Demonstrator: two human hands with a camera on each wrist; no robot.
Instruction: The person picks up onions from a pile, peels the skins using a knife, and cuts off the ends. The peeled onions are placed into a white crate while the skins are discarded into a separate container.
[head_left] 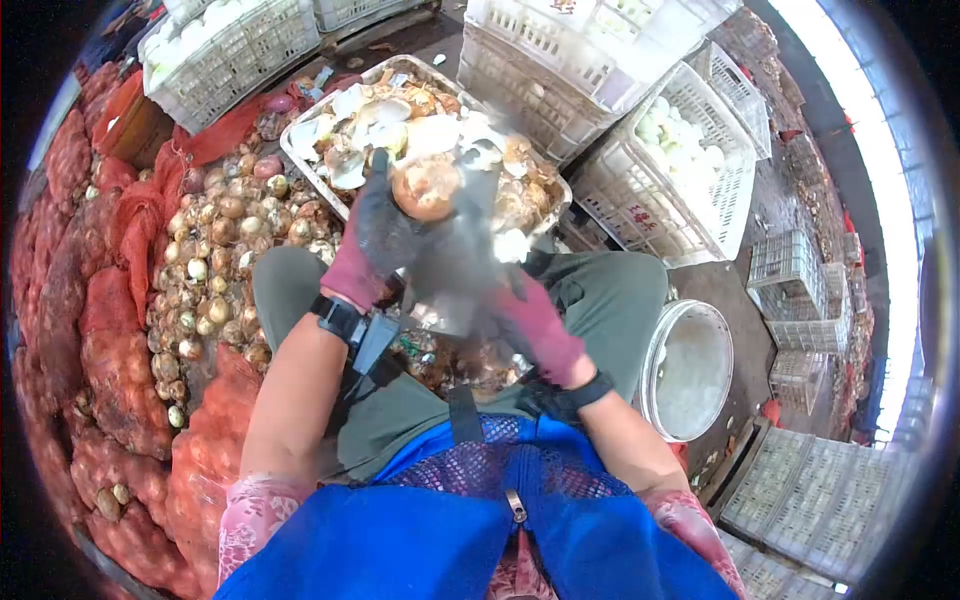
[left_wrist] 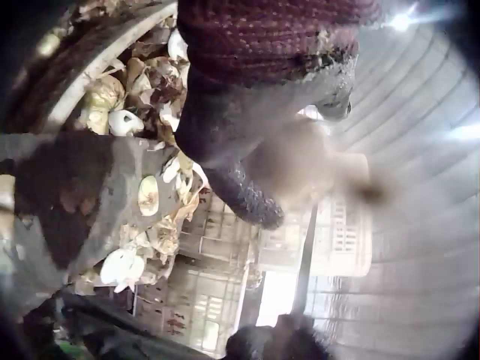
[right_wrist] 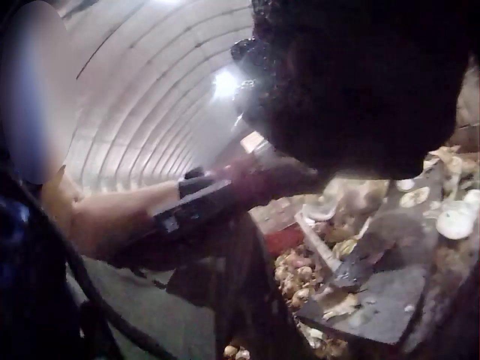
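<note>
In the head view my gloved left hand point(head_left: 382, 235) holds a large brown-skinned onion point(head_left: 427, 187) above a white tub point(head_left: 302, 172) heaped with peels and trimmings. The same onion shows only as a blur in the left wrist view. My right hand point(head_left: 535, 322), also gloved, grips a knife, whose thin blade point(left_wrist: 306, 259) points up toward the onion in the left wrist view. Motion blurs the space between both hands in the head view. A flat grey board point(right_wrist: 386, 304) with scraps on it lies below the hands in the right wrist view.
Loose onions point(head_left: 225, 240) are spread on the floor at left, beside red mesh sacks point(head_left: 120, 340). White crates point(head_left: 540, 90) are stacked ahead, and a crate of pale peeled onions point(head_left: 675, 150) stands at right. A white bucket point(head_left: 690, 370) sits beside the right knee.
</note>
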